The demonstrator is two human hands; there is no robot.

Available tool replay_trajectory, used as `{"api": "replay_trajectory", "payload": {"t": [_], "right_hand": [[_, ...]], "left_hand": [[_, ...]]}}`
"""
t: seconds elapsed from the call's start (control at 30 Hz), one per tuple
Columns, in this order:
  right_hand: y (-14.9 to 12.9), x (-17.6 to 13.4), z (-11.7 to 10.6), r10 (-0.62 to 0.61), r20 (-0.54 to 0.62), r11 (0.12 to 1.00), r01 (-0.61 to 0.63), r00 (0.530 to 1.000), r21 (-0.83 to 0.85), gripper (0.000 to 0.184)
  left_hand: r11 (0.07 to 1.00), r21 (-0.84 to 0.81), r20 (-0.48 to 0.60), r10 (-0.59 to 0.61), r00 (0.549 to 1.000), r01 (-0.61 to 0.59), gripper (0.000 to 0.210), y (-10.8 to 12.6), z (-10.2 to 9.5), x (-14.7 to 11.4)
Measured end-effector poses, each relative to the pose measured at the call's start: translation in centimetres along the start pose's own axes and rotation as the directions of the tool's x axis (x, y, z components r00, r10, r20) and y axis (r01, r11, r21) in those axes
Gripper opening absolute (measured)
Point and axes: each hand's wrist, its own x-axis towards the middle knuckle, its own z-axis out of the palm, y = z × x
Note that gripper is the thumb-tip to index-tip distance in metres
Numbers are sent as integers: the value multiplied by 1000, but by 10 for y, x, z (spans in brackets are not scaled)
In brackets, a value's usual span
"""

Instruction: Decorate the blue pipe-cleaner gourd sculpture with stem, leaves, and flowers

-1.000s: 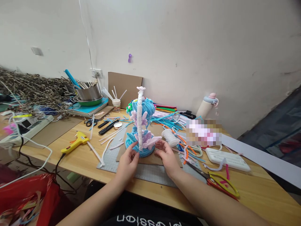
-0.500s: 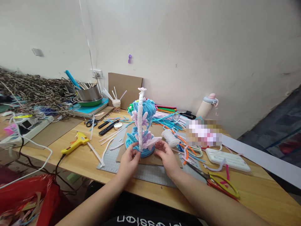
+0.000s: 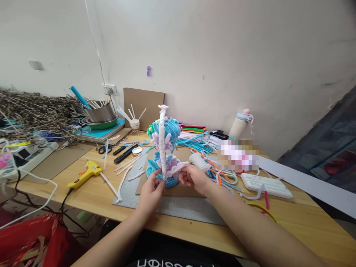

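In front of me a pipe-cleaner ornament (image 3: 169, 129) stands upright, with a fluffy blue top, a blue base and pink petals between. A white wrapped post (image 3: 162, 148) rises along its near side and ends in a small pale flower. My left hand (image 3: 151, 189) is closed at the foot of the post, its fingers against the blue base. At the base's right side, my right hand (image 3: 193, 178) pinches the tip of a pink pipe-cleaner petal (image 3: 178, 167). The fingertips of that hand are partly hidden.
Cardboard (image 3: 141, 190) and a grey cutting mat (image 3: 178, 211) lie under the ornament. To the left is a yellow glue gun (image 3: 86, 175). Rightward are a white spool (image 3: 198, 161), loose pipe cleaners (image 3: 194, 142), a white case (image 3: 267, 186) and scissors (image 3: 264, 209), partly behind my right forearm.
My right hand has moved up from beside the base and turned inward, and now grips the pink petal. My left hand stays at the foot of the post. The view has shifted slightly.
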Motion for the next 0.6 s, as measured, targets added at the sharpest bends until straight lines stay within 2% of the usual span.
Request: {"api": "replay_trajectory", "payload": {"t": [0.13, 0.27, 0.43, 0.6], "right_hand": [[-7, 11, -9, 111, 226, 993, -115, 968, 4, 45], [-18, 15, -12, 161, 384, 986, -162, 909, -30, 47], [-23, 18, -13, 199, 457, 980, -172, 867, -101, 47], [-20, 20, -14, 208, 488, 978, -178, 848, -107, 49]], "left_hand": [[1000, 17, -1, 2, 1000, -2, 52, -4, -1, 3], [1000, 15, 13, -17, 1000, 17, 55, -8, -1, 4], [989, -132, 81, -61, 995, 71, 51, -8, 1, 4], [973, -211, 109, -73, 991, 95, 45, -5, 3, 5]]}}
